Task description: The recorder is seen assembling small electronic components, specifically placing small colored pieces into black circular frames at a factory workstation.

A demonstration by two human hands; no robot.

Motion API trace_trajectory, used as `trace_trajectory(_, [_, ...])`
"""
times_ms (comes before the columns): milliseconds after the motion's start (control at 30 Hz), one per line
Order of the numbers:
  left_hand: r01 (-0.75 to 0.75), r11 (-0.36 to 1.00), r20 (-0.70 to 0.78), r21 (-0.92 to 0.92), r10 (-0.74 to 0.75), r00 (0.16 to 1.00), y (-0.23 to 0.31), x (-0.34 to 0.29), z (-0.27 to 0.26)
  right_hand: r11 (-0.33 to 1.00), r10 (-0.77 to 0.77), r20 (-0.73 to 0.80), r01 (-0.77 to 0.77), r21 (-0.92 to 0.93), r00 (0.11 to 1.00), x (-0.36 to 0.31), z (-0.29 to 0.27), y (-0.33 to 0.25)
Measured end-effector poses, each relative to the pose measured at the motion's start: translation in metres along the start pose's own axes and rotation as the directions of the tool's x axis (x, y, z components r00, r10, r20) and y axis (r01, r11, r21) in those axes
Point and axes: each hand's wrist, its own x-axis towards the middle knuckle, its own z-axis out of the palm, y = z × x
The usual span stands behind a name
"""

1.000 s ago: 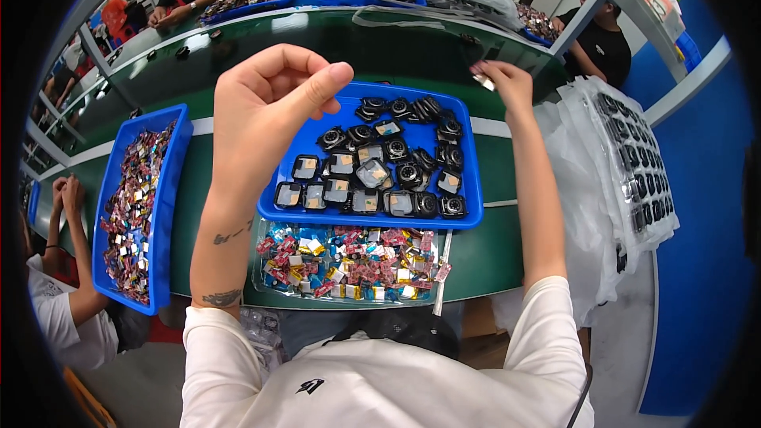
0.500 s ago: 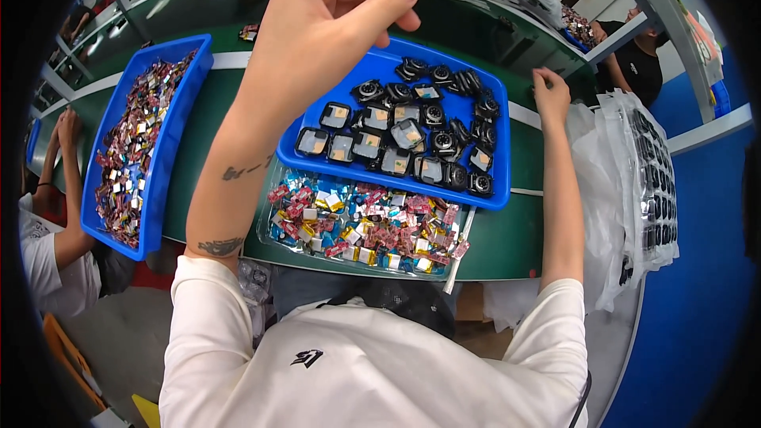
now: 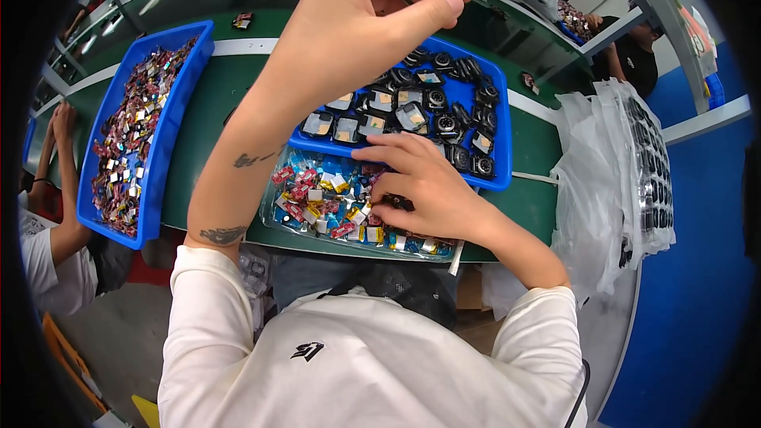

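Observation:
My left hand (image 3: 392,1) is raised high over the far side of a blue tray (image 3: 502,170). Its fingers are bent and its thumb stands apart, with nothing visible in it. Inside that tray lie several black watch bodies (image 3: 445,124), some showing a round back, others a pale square face. Lower down, my right hand (image 3: 424,190) reaches over a shallow clear plastic tray (image 3: 273,223), fingers spread and tips down among small electronic parts (image 3: 317,194). These are pink, white, yellow and blue. Its palm hides part of the heap; a dark patch shows below the fingers.
A long blue bin (image 3: 151,218) of similar parts stands at left, beside another person's hands (image 3: 63,119). Stacked trays of black pieces (image 3: 656,162) in plastic wrap (image 3: 583,182) stand at right. A reddish part (image 3: 530,82) lies on the far green surface.
My right hand has come from the far right down to the parts in the clear tray. A reddish part now shows where it was. My left hand has shifted slightly right.

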Motion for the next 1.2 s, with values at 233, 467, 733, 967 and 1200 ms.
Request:
trace_trajectory(233, [-0.217,0.967,-0.004,0.136,0.220,0.975,-0.013,0.002,-0.004,0.993,0.086,-0.059,-0.081,0.087,0.995,-0.005,0.003,-0.009])
trace_trajectory(467, [-0.177,0.983,0.078,0.056,0.173,0.982,-0.014,-0.001,-0.005,0.621,0.366,-0.167,-0.107,0.777,0.915,-0.001,-0.038,0.005])
trace_trajectory(733, [0.028,0.948,0.313,0.318,-0.133,0.941,0.000,-0.004,-0.004,0.590,0.427,-0.408,0.093,0.802,0.807,0.011,-0.068,0.011])
trace_trajectory(967, [-0.025,0.963,0.270,0.269,-0.051,0.962,-0.012,0.000,0.001,0.519,0.438,-0.400,0.138,0.844,0.805,0.018,-0.080,0.019])
trace_trajectory(1200, [0.061,0.970,0.190,0.235,-0.107,0.976,-0.011,0.006,0.001,0.513,0.418,-0.432,0.184,0.838,0.799,0.026,-0.094,0.028])
